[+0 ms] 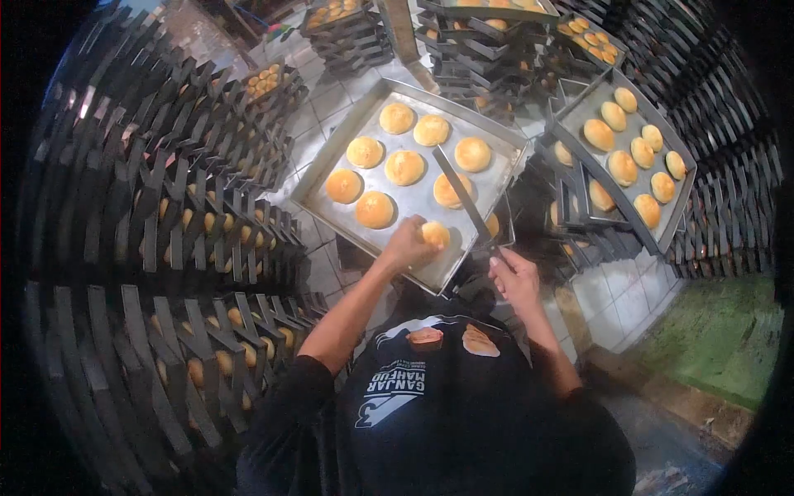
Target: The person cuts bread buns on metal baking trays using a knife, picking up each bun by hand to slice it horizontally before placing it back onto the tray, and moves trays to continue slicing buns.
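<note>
At the tray's [331, 157] near edge a bun [435, 235] is pinched in the left hand [411, 245], while the scraper [463, 197], gripped by the right hand [514, 277], is angled away toward the far-left buns.

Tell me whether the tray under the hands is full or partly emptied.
Partly emptied. The tray holds seven buns with bare metal along its near side; the left hand grips another bun, and the right hand holds a scraper.

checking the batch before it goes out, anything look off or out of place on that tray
Nothing stands out. The buns sit whole on the tray; the left hand holds one bun, the right hand holds a long flat blade.
</note>
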`<action>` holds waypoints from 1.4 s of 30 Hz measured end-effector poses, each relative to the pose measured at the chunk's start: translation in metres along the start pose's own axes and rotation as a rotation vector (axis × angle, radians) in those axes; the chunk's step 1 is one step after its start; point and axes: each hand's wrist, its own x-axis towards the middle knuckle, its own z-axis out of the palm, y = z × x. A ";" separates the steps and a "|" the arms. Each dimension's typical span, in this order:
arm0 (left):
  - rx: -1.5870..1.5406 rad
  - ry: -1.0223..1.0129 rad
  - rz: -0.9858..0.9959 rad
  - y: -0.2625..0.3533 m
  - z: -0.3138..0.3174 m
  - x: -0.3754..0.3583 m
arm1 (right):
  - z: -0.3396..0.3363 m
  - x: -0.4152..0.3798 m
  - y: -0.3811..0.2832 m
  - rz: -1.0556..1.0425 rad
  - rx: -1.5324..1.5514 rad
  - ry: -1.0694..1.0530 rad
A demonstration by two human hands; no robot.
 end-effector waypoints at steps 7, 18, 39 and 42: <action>-0.950 0.037 -0.073 0.028 -0.013 -0.003 | 0.034 0.041 -0.002 -0.129 -0.085 -0.016; -1.607 0.232 0.072 0.046 -0.037 0.041 | 0.056 0.027 -0.031 -0.317 -0.295 0.049; -1.276 0.099 0.164 0.068 -0.014 0.031 | 0.029 0.025 -0.032 -0.339 -0.368 0.083; -1.277 0.086 0.170 0.072 -0.021 0.033 | 0.025 0.029 -0.041 -0.379 -0.415 0.091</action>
